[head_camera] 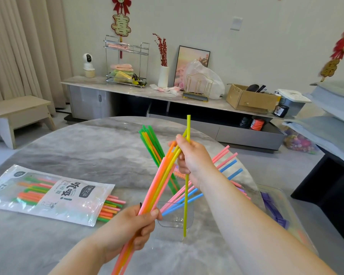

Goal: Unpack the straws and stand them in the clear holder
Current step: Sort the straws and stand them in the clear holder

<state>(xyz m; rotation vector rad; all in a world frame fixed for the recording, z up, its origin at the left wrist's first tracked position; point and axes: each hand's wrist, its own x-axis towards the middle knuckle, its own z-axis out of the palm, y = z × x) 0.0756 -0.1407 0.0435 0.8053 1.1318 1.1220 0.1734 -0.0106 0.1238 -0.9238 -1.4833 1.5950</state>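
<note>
My left hand (134, 225) grips a slanting bundle of pink, orange and yellow straws (159, 179) near its lower end. Above it, my right hand (191, 157) pinches a single yellow-green straw (186, 205), held upright over the clear holder (176, 217). The holder stands on the grey marble table (77, 147) and has several green, pink and blue straws leaning in it. The opened straw packet (48, 193) lies flat at the left, coloured straws poking out of its right end.
A clear plastic tray (280, 211) with purple items sits at the table's right edge. Beyond the table runs a low cabinet with a wire rack, a white vase, a cardboard box (250, 99) and bags. A wooden stool (18, 116) stands far left.
</note>
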